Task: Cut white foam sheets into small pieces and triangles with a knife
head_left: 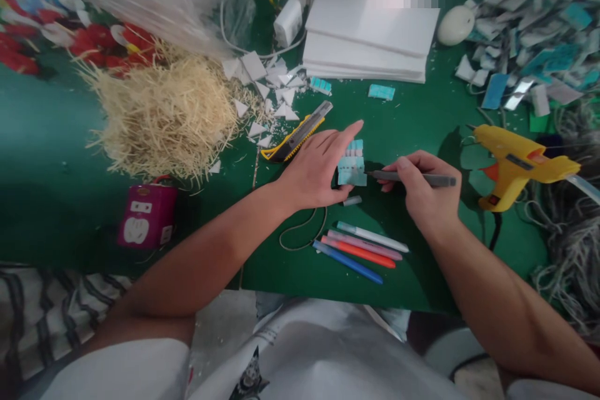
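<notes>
My left hand lies on the green table with its index finger and thumb spread apart. It rests against the left edge of a small turquoise-and-white foam piece marked with rows of lines, and the thumb touches near its lower edge. My right hand is closed round a slim grey marker pen, its tip at the right side of that piece. A pen cap lies just below. Beyond my left hand is a yellow utility knife. Nearer me lie a white pen, an orange pen and a blue pen.
Dry straw and white foam scraps are on the left, near a purple power socket. White foam sheets are stacked at the back. To the right stands a yellow glue gun, below heaped foam offcuts.
</notes>
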A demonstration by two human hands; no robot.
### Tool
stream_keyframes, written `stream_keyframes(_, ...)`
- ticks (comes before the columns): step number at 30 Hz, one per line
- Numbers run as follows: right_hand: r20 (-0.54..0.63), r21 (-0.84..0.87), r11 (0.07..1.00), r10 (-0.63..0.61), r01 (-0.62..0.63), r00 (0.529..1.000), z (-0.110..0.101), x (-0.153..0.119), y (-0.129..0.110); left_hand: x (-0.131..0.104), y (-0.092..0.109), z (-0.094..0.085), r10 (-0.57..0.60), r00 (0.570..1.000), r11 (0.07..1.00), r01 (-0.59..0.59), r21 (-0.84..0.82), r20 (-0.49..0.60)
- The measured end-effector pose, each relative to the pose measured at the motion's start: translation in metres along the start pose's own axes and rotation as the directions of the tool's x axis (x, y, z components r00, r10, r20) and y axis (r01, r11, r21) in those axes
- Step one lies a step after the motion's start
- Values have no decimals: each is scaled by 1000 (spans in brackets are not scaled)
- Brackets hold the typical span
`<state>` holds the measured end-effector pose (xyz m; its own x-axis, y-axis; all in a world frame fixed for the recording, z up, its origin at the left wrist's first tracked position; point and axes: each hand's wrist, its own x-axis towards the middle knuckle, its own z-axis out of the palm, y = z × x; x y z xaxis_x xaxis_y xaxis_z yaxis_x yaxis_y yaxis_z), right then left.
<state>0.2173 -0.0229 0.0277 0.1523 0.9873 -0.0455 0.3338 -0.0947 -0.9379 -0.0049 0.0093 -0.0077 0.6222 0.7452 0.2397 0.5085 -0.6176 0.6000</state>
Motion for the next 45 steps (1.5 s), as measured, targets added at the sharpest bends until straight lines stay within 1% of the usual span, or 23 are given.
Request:
stream_keyframes(7, -4, -4, 1000, -2, 2, 1000, 2, 0, -2, 0, 1, 0, -23, 1000, 1000, 23, 11, 4)
stream_keyframes(10, 1, -34, 999, -11, 11, 1000, 3, -1, -2, 0, 1, 0, -30, 1000, 999, 30, 15, 3)
stream_keyframes(14, -10, -63, 998, -20, 20, 1000, 3, -1, -3, 0, 0, 0, -15, 1000, 1000, 15, 5, -5)
stream_keyframes(19, -3, -48, 998, -33, 33, 999, 3, -2, -1, 0, 0, 0, -16, 1000, 1000, 16, 4, -11)
stream_keyframes(23, -38, -31, 999, -22, 20, 999, 4, -2, -1, 0, 1, -1, -13, 1000, 1000, 13, 9, 0)
stream_keyframes(28, -49, -29, 999, -21, 20, 999, 6, -1, -1, 0, 2, -1, -11, 1000, 1000, 12, 16, -5)
stream_keyframes(35, -47, -45, 999, -24, 21, 999, 6, -1, -1, 0, 1, 0, -1, 1000, 1000, 1, 14, -15)
stream_keyframes(41, -43, -12, 1000, -23, 23, 999, 5, -2, -3, 0, 0, 0, 13, 1000, 1000, -12, 23, -26)
stream_keyframes(45, 8, 7, 998, -60, 60, 998, 5, -3, -2, 1, 0, -1, -4, 1000, 1000, 4, 26, -9)
